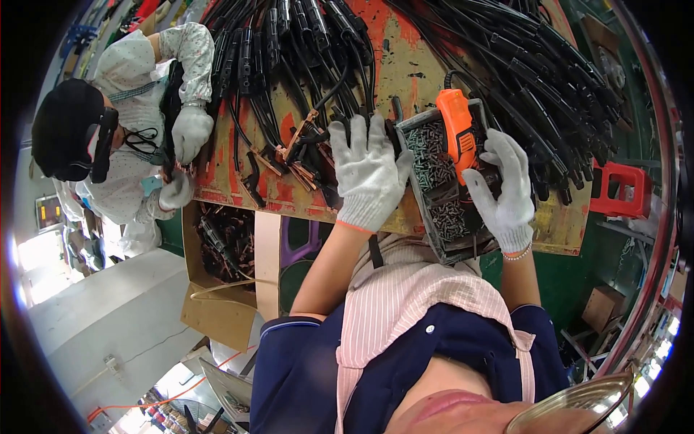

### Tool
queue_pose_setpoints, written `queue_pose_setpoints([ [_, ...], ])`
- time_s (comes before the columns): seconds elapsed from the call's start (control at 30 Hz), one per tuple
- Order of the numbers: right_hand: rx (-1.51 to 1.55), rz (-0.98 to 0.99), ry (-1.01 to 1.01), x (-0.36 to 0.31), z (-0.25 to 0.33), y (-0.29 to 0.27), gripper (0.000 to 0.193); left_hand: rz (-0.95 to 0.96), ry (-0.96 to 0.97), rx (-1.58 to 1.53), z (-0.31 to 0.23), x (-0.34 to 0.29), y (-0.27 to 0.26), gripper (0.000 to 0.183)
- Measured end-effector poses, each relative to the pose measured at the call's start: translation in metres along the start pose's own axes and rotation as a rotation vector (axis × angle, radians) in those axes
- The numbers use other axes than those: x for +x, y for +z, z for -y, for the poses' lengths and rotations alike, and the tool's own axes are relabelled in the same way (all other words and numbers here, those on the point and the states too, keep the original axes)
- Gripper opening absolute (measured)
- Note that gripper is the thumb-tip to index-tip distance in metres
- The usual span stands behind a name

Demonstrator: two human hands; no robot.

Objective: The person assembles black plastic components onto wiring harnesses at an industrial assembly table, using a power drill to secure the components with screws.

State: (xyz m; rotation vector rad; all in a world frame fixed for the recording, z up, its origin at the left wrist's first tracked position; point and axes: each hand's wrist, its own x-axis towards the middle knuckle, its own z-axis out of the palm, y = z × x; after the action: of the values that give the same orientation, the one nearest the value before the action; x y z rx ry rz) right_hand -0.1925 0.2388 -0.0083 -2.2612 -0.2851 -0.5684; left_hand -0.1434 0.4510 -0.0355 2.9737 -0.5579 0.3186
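Observation:
My left hand (pixel 367 170), in a white knit glove, lies palm down with its fingers stretched out over black parts at the table's near edge. Its fingers reach toward a pile of black tubular handles on cables (pixel 289 43). Copper-coloured metal pieces (pixel 298 136) show just left of it. My right hand (pixel 500 189), gloved too, is half curled with thumb and fingers apart, beside an orange corded power screwdriver (pixel 457 130). The screwdriver lies across a grey tray (pixel 434 235) holding many small screws (pixel 428 160). I see nothing between the right fingers.
A second bundle of black cabled handles (pixel 538 79) covers the far right of the worn red-and-yellow table (pixel 394 54). Left, a co-worker's gloved hands (pixel 191 132) are at the table edge. A cardboard box (pixel 199 307) of parts stands below; a red stool (pixel 623 189) is at right.

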Motion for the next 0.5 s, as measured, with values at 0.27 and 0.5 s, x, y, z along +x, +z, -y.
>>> queue_pose_setpoints([
  [0.27, 0.217, 0.195, -0.197, 0.08, 0.025, 0.025, 0.057, -0.011, -0.33, -0.798, 0.016, 0.003, -0.018, 0.028],
  [0.5, -0.041, 0.418, 0.107, 0.218, -0.024, 0.115, 0.065, -0.299, -0.211, -0.783, 0.037, 0.019, -0.068, 0.023],
])
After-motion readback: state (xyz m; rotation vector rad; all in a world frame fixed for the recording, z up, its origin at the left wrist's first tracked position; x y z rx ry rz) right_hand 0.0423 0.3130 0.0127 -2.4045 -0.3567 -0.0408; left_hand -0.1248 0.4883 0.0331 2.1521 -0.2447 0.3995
